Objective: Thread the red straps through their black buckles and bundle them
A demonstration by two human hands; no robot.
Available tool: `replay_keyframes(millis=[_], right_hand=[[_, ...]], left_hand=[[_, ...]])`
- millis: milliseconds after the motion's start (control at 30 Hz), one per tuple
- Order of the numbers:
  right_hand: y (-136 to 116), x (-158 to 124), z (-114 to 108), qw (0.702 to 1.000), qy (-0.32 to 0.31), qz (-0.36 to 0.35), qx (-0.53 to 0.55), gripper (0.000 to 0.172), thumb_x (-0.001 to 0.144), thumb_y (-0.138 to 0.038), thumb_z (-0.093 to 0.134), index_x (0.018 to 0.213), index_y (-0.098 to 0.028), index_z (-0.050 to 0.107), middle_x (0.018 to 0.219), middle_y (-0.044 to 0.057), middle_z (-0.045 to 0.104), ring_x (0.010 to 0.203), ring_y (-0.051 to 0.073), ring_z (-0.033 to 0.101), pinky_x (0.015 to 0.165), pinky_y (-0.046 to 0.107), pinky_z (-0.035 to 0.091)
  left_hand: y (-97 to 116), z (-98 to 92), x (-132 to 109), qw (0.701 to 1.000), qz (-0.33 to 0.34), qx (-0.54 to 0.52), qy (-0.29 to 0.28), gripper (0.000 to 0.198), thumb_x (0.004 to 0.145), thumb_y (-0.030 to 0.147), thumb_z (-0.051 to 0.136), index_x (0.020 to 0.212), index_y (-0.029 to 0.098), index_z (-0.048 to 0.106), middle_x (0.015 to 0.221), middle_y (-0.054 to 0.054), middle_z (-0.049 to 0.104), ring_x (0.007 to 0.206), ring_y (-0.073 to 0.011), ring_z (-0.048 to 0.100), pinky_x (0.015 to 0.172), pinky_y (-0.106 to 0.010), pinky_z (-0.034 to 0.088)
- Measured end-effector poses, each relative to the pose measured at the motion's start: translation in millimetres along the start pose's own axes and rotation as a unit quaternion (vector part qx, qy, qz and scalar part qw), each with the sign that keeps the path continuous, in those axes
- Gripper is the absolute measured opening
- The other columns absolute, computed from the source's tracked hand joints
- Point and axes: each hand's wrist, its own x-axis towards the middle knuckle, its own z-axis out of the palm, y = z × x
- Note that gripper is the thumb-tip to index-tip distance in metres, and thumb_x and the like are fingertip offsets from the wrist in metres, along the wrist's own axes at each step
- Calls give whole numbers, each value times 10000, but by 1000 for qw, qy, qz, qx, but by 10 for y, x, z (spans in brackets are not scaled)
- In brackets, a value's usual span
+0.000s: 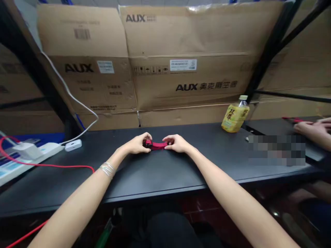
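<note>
A short red strap (pixel 158 144) with a black buckle (pixel 148 143) at its left end is stretched sideways just over the black table. My left hand (pixel 138 143) pinches the buckle end between thumb and fingers. At the other end, my right hand (pixel 176 143) grips the strap with thumb and fingertips. The strap looks folded into layers between the two hands. Exactly what it belongs to cannot be made out.
On the left lie a white power strip (pixel 50 151), a plugged charger (pixel 28 151), a small white box (pixel 73 145) and a red cable (pixel 64 166). A yellow-labelled bottle (pixel 235 115) stands right. Cardboard (pixel 201 38) walls the back. Another person's hands (pixel 314 129) are at far right.
</note>
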Motion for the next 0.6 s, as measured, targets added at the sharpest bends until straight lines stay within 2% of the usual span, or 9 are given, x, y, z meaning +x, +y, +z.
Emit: replay_keyframes(millis=[300, 600], right_hand=[[29, 14, 21, 1000, -9, -11, -9, 425, 620, -242, 725, 1035, -178, 659, 806, 22, 653, 661, 111, 533, 628, 226, 421], [-52, -21, -9, 1000, -10, 3, -27, 387, 632, -257, 722, 1009, -186, 672, 773, 15, 649, 634, 105, 533, 631, 230, 417]], left_hand=[[49, -71, -33, 999, -13, 34, -1, 415, 586, 349, 709, 944, 162, 613, 823, -20, 608, 703, -154, 533, 634, -252, 394], [57, -76, -47, 1000, -4, 15, -5, 423, 607, 391, 706, 951, 160, 620, 796, -10, 599, 689, -144, 524, 623, -243, 385]])
